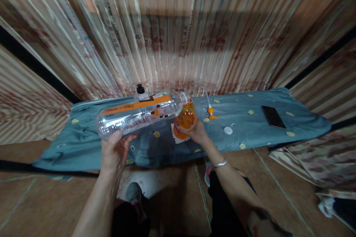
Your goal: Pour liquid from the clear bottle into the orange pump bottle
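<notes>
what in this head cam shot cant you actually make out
In the head view:
- Whether liquid runs from the clear bottle into the orange bottle: too small and blurred.
- Fine print on the label: too small.
- Lower part of the black-capped bottle: behind the clear bottle.
- Much of the white mat: covered by the orange bottle.

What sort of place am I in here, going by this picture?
Probably a curtained-off nook in a home or dormitory: a striped curtain hangs behind, a teal patterned cloth covers a narrow surface, and the brown floor looks tiled.
</notes>
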{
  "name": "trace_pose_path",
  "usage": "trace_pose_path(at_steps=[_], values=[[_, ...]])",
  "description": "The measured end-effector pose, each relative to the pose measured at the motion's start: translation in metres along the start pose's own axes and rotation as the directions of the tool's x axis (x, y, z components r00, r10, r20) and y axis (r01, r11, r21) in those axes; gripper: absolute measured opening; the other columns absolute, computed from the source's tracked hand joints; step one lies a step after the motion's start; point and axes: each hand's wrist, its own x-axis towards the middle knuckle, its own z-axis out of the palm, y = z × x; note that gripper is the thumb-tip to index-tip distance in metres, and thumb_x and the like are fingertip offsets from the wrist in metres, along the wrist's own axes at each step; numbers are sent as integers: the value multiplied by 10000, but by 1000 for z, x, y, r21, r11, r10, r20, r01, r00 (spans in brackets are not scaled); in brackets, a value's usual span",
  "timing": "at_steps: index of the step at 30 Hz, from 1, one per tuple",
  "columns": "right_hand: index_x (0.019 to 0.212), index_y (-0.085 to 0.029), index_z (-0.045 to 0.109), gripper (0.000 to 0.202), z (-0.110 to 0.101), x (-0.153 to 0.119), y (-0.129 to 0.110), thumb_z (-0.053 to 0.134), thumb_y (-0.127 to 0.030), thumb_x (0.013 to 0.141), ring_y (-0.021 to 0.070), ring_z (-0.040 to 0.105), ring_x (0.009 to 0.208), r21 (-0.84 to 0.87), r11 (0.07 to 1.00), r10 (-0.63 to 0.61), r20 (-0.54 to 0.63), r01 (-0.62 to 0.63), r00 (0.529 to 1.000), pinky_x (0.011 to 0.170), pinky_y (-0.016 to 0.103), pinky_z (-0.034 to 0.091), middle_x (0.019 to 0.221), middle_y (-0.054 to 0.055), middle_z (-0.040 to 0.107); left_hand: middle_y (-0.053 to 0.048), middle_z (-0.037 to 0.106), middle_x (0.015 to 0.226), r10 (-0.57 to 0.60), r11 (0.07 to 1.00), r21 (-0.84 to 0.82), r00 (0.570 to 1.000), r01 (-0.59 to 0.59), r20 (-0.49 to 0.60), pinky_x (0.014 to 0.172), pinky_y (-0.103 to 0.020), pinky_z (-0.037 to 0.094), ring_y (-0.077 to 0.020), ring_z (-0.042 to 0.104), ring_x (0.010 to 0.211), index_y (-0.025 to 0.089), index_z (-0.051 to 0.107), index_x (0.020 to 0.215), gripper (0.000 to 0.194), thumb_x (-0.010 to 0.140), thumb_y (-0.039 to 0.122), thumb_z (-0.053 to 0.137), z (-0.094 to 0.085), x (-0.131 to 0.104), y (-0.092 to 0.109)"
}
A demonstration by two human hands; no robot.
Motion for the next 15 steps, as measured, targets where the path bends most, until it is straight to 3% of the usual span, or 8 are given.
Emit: trace_pose_path(at_steps=[9, 15], values=[[1453, -250, 710, 852, -1, 0, -4, 1093, -425, 712, 417, 896, 1294, -14, 1000, 19, 0, -19, 1000, 1210, 607, 715, 1329, 142, 928, -64, 914, 1131, 25, 999, -32, 1000, -25, 10, 538, -256, 601, -206, 749, 731, 296, 842, 1187, 724, 528, 461, 1091, 4, -1, 1], [1409, -252, 720, 817, -4, 0, -4, 1098, -462, 715, 424, 886, 1314, -13, 1000, 27, 4, -27, 1000, 1225, 626, 701, 1377, 151, 918, -42, 908, 1025, 54, 998, -23, 996, -53, 65, 491, -267, 553, -207, 736, 645, 305, 840, 1213, 715, 571, 482, 1101, 3, -1, 2]])
